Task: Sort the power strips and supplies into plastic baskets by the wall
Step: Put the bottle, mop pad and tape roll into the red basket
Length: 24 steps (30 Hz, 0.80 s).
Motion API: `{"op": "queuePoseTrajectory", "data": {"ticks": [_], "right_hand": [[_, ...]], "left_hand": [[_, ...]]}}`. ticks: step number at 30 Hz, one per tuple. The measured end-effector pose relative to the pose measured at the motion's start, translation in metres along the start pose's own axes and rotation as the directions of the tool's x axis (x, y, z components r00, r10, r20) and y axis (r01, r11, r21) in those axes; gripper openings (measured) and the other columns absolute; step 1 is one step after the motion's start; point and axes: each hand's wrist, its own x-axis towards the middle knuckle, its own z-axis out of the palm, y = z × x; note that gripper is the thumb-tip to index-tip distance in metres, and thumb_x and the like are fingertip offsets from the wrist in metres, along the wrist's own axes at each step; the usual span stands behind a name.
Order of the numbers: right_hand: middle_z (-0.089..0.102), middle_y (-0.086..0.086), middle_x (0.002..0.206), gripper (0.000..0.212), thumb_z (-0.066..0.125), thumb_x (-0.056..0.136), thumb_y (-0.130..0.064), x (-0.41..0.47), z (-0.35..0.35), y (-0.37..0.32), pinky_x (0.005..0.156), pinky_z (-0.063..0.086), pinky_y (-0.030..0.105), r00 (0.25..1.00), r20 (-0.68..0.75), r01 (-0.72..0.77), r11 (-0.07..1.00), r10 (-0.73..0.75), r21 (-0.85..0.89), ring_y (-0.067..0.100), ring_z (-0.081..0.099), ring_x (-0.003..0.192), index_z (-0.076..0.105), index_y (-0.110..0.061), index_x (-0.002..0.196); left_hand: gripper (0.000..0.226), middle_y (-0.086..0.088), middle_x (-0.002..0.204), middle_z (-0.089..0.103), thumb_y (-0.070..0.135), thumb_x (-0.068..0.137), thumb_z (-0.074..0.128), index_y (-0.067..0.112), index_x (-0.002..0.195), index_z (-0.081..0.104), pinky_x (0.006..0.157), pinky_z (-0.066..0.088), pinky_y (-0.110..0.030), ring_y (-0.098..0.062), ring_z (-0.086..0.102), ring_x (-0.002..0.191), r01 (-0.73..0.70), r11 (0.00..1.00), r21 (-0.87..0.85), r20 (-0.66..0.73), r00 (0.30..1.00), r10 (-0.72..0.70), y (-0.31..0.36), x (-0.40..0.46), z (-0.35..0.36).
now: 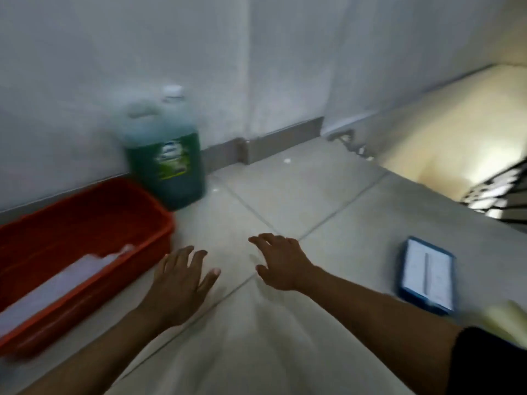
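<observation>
A red plastic basket lies on the floor at the left, next to the wall. Inside it rests a long white object, blurred, possibly a power strip. My left hand hovers just right of the basket's near corner, fingers spread, holding nothing. My right hand is a little to the right over the tiled floor, also spread and holding nothing. The whole view is motion-blurred.
A big jug of green liquid with a white cap stands against the wall behind the basket. A blue-edged flat box with a white face lies on the floor at the right. A stair railing shows at far right.
</observation>
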Motion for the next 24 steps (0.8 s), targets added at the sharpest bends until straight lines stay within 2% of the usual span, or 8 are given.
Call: {"op": "queuePoseTrajectory", "data": {"ticks": [4, 8, 11, 15, 18, 22, 24], "right_hand": [[0.026, 0.007, 0.155, 0.069, 0.052, 0.089, -0.031, -0.064, -0.005, 0.078, 0.111, 0.023, 0.044, 0.962, 0.068, -0.265, 0.964, 0.264, 0.007, 0.027, 0.031, 0.137, 0.02, -0.023, 0.148], [0.019, 0.01, 0.156, 0.072, 0.053, 0.091, -0.034, -0.12, -0.009, 0.141, 0.11, 0.027, 0.047, 0.87, 0.149, -0.473, 0.881, 0.47, -0.019, 0.033, 0.028, 0.138, 0.014, -0.022, 0.15], [0.02, 0.011, 0.155, 0.074, 0.058, 0.086, -0.034, -0.141, -0.007, 0.172, 0.108, 0.03, 0.048, 0.776, 0.127, -0.627, 0.777, 0.618, 0.052, 0.036, 0.028, 0.136, 0.019, -0.023, 0.148], [0.025, 0.018, 0.147, 0.07, 0.061, 0.083, -0.043, -0.141, -0.002, 0.198, 0.104, 0.034, 0.046, 0.598, 0.041, -0.789, 0.579, 0.8, 0.207, 0.042, 0.031, 0.13, 0.028, -0.025, 0.142], [0.02, 0.022, 0.143, 0.075, 0.062, 0.079, -0.052, -0.136, 0.003, 0.214, 0.105, 0.033, 0.048, 0.467, 0.107, -0.86, 0.423, 0.878, 0.285, 0.045, 0.031, 0.126, 0.025, -0.028, 0.14], [0.002, 0.032, 0.147, 0.096, 0.064, 0.073, -0.062, -0.129, 0.013, 0.231, 0.106, 0.03, 0.049, 0.396, 0.19, -0.887, 0.321, 0.898, 0.33, 0.05, 0.027, 0.129, 0.007, -0.034, 0.146], [0.006, 0.034, 0.145, 0.102, 0.063, 0.071, -0.065, -0.127, 0.016, 0.236, 0.107, 0.028, 0.048, 0.37, 0.228, -0.903, 0.291, 0.901, 0.317, 0.049, 0.023, 0.131, 0.001, -0.035, 0.147]], "left_hand": [[0.059, -0.005, 0.153, 0.028, 0.056, 0.094, 0.02, 0.025, 0.144, 0.028, 0.117, 0.015, -0.043, -0.023, 0.026, 0.142, -0.101, 0.993, -0.056, 0.1, 0.989, 0.107, 0.087, 0.032, 0.029], [0.057, -0.002, 0.147, 0.036, 0.056, 0.094, 0.024, 0.026, 0.141, 0.032, 0.113, 0.021, -0.042, -0.021, 0.036, 0.136, -0.209, 0.971, -0.116, 0.173, 0.959, 0.227, 0.162, 0.044, 0.055], [0.069, -0.002, 0.147, 0.034, 0.066, 0.087, 0.017, 0.027, 0.141, 0.031, 0.112, 0.021, -0.043, -0.022, 0.036, 0.135, -0.244, 0.966, -0.089, 0.245, 0.934, 0.258, 0.19, 0.049, 0.063], [0.054, -0.004, 0.144, 0.037, 0.056, 0.094, 0.025, 0.026, 0.138, 0.034, 0.108, 0.027, -0.042, -0.023, 0.04, 0.131, -0.239, 0.968, -0.076, 0.23, 0.941, 0.25, 0.203, 0.067, 0.063], [0.054, -0.008, 0.141, 0.041, 0.055, 0.095, 0.027, 0.022, 0.137, 0.036, 0.105, 0.033, -0.043, -0.026, 0.044, 0.127, -0.231, 0.971, -0.067, 0.224, 0.945, 0.24, 0.203, 0.077, 0.06], [0.053, -0.009, 0.137, 0.044, 0.053, 0.095, 0.029, 0.019, 0.135, 0.039, 0.101, 0.038, -0.039, -0.025, 0.05, 0.12, -0.199, 0.973, -0.117, 0.236, 0.946, 0.222, 0.197, 0.087, 0.065], [0.051, -0.008, 0.135, 0.045, 0.052, 0.095, 0.03, 0.019, 0.134, 0.04, 0.1, 0.038, -0.037, -0.023, 0.051, 0.118, -0.169, 0.973, -0.156, 0.239, 0.95, 0.203, 0.195, 0.09, 0.068]]}}
